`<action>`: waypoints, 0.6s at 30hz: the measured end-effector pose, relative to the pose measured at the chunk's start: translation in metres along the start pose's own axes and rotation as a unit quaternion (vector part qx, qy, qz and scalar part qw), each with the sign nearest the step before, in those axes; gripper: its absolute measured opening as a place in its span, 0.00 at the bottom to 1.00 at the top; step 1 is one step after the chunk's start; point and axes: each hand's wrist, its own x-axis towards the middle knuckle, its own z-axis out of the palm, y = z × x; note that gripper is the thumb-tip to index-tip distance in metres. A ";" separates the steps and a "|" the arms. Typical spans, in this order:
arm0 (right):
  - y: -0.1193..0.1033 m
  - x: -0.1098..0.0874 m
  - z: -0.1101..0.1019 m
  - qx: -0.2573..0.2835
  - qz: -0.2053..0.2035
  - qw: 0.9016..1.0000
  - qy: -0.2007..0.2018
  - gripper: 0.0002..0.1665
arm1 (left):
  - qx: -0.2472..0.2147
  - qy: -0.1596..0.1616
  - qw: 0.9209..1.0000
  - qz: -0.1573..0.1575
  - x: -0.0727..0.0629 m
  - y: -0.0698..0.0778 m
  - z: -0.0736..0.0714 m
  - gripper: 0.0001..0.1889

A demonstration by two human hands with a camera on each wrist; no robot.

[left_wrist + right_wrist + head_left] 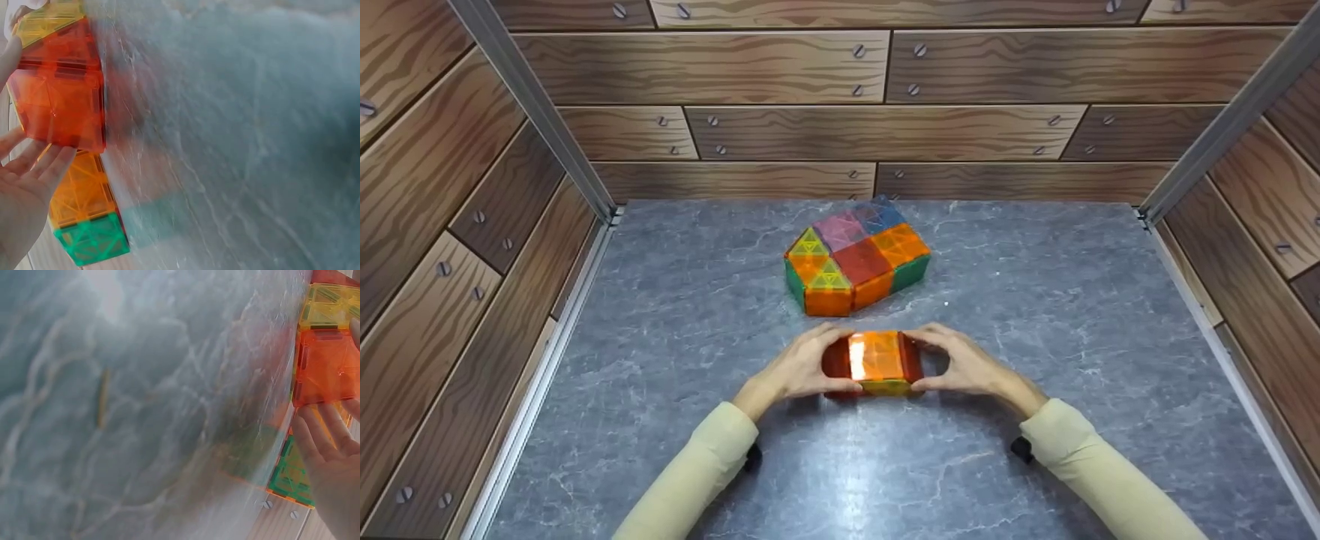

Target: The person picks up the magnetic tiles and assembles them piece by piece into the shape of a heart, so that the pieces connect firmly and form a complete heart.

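A small box of translucent magnetic tiles (880,355) rests on the grey surface, with an orange top, red-orange ends and yellow at the front. My left hand (804,365) grips its left end, thumb at the front and fingers round the back. At the opposite end my right hand (969,365) holds it in the same way. The left wrist view shows a red-orange square end tile (62,109) between thumb and fingers. In the right wrist view another orange-red end tile (325,368) stands beside the right fingers.
Just beyond the hands stands a larger magnetic-tile structure (864,259), orange, red, pink, blue, yellow and green. Wood-patterned walls (780,135) enclose the back and sides. Metal rails (585,289) run along the side edges of the marbled grey surface (660,330).
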 end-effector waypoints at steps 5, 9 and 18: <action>-0.002 -0.002 0.000 0.063 0.021 0.998 0.001 0.49 | 0.011 0.008 1.000 0.004 -0.003 0.005 0.001 0.45; -0.004 -0.002 -0.001 0.131 0.063 0.989 0.014 0.42 | 0.025 0.025 0.999 0.015 -0.008 0.011 0.002 0.45; -0.010 0.003 0.002 0.150 0.139 0.978 0.048 0.35 | 0.111 0.075 0.986 0.103 -0.012 0.020 0.008 0.43</action>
